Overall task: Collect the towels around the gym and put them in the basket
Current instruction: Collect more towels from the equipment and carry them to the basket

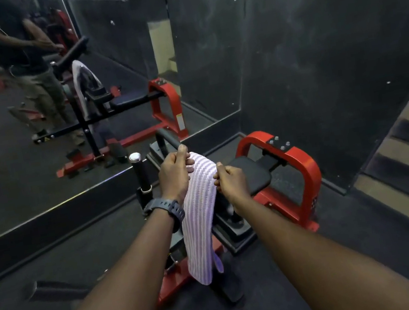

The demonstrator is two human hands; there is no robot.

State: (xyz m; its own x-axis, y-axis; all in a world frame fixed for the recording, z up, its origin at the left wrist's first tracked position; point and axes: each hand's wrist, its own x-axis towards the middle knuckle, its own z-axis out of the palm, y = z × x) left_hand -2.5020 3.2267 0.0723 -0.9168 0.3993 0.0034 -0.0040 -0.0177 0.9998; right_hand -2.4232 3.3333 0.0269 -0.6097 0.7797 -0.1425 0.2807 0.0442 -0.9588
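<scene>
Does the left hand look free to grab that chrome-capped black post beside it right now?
Probably not yet. The left hand grips the top edge of the striped towel, and the right hand pinches the other edge. The post stands close beside the left hand with nothing between them, but the hand would have to release the towel first.

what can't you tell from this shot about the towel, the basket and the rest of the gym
- Basket: not in the head view at all, so its place is unknown.
- Towel: where the left hand and right hand pinch its top edge, the grip hides its corners.
- Machine: its middle is hidden behind the towel and forearms.
- Mirror, upper left: the reflection is blurred, so no other towels can be ruled in or out there.
</scene>
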